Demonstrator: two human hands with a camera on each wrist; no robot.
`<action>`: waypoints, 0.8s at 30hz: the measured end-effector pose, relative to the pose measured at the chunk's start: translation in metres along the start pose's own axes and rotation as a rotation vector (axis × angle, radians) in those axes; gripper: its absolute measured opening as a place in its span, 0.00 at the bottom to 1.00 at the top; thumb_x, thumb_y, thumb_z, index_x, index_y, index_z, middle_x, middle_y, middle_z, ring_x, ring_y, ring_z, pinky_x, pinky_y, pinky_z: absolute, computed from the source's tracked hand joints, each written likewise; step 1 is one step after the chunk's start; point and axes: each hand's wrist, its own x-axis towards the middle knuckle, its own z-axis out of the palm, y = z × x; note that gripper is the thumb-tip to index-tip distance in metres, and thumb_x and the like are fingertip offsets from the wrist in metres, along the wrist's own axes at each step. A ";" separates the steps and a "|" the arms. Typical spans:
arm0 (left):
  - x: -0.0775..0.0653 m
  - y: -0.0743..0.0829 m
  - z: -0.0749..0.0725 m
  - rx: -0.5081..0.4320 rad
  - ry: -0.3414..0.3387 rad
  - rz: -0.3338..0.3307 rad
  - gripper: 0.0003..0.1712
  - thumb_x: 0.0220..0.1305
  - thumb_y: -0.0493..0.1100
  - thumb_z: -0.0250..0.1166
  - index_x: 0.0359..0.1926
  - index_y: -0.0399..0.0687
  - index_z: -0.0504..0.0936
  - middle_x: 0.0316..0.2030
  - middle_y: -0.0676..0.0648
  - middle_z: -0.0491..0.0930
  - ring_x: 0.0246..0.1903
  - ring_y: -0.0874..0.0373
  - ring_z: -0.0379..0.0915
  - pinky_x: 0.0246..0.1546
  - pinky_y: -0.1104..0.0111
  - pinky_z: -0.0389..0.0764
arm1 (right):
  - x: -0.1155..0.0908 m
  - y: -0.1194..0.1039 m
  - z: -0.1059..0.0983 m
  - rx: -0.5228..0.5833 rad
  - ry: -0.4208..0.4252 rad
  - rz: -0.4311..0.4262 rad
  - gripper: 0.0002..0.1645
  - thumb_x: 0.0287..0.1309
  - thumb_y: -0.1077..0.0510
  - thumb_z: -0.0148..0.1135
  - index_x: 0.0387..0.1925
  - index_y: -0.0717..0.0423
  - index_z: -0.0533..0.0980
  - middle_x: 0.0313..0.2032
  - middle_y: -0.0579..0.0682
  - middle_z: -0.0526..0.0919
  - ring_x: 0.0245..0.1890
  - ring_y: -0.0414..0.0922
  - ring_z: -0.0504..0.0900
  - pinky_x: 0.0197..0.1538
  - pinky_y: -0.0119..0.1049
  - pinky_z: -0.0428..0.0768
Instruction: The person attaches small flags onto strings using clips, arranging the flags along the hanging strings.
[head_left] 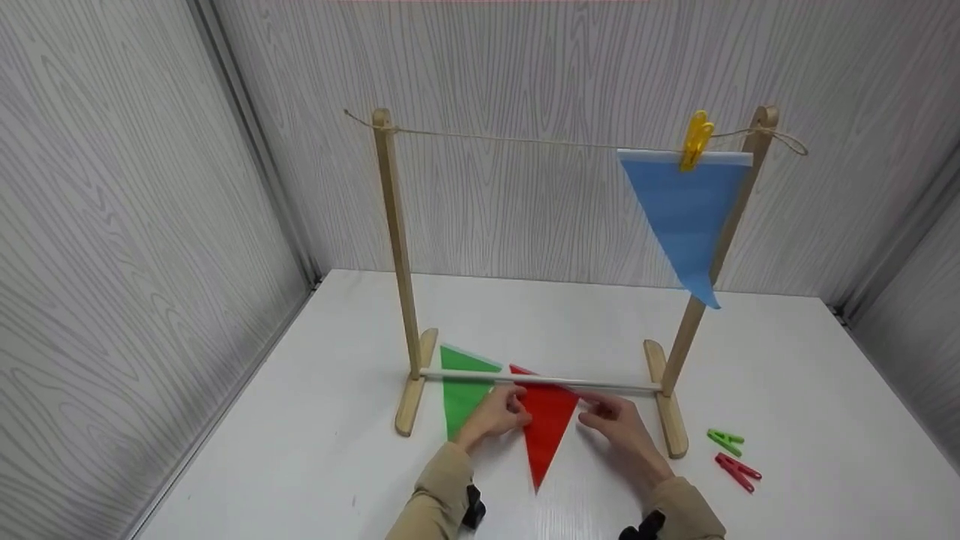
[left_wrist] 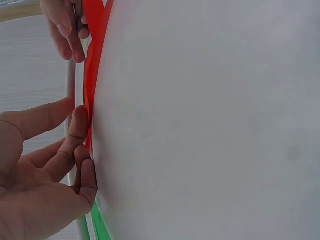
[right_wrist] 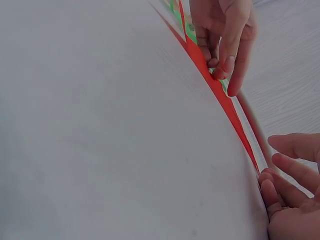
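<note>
A red pennant (head_left: pixel 550 420) lies on the table with its point toward me, its top edge passing beneath the stand's white crossbar (head_left: pixel 600 385). My left hand (head_left: pixel 495 415) is at the red pennant's left side, fingers loosely bent and touching it. At its right corner is my right hand (head_left: pixel 619 424), with thumb and forefinger apart in the right wrist view. Left of the red one, a green pennant (head_left: pixel 466 390) lies partly hidden by my left hand. A blue pennant (head_left: pixel 686 202) hangs from the string (head_left: pixel 517 139), held by a yellow clothespin (head_left: pixel 696 141).
Two wooden posts, the left one (head_left: pixel 397 247) and the right one (head_left: pixel 686 337), carry the string. A green clothespin (head_left: pixel 725 441) and a red clothespin (head_left: pixel 739 472) lie right of the stand. Wood-grain panels (head_left: pixel 540 217) enclose the white table (head_left: pixel 300 420).
</note>
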 end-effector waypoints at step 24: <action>0.003 0.000 0.003 0.176 -0.036 0.079 0.34 0.52 0.35 0.77 0.60 0.35 0.76 0.35 0.44 0.72 0.36 0.56 0.63 0.39 0.66 0.67 | 0.005 -0.002 0.003 -0.110 -0.014 -0.007 0.24 0.61 0.64 0.66 0.59 0.61 0.78 0.40 0.55 0.81 0.39 0.44 0.70 0.41 0.30 0.71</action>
